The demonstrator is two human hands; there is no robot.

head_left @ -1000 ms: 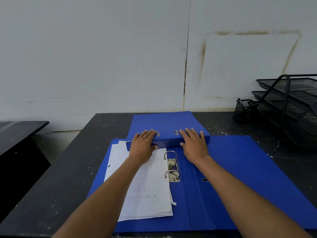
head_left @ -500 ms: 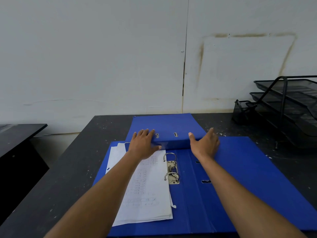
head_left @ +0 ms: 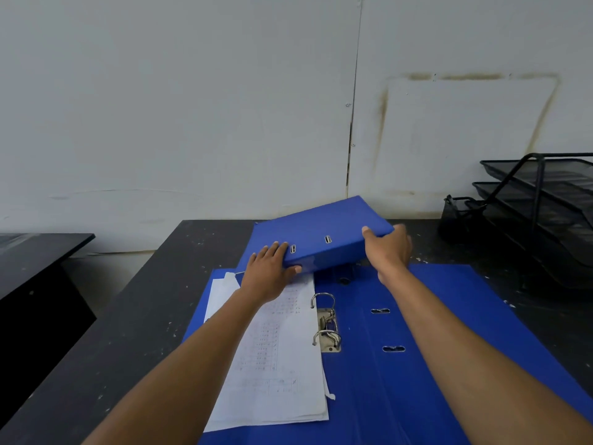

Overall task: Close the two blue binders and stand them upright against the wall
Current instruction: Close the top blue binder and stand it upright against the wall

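Observation:
A closed blue binder [head_left: 321, 234] is tilted, its right end raised off the dark table [head_left: 154, 316], near the white wall [head_left: 192, 107]. My left hand [head_left: 269, 273] grips its near left corner, thumb under the spine edge. My right hand [head_left: 390, 248] holds its right end from the side. In front of it a second blue binder [head_left: 449, 332] lies open flat, with metal rings [head_left: 325, 322] in the middle and a stack of printed sheets [head_left: 276, 354] on its left half.
A black mesh paper tray rack [head_left: 545, 200] and a small black mesh holder [head_left: 455, 216] stand at the table's right back. A second dark table [head_left: 35, 255] sits to the left across a gap.
The closed binder lay flat under both hands. My right hand slid to its right end, and now that end has lifted off the table while the left hand holds the other corner.

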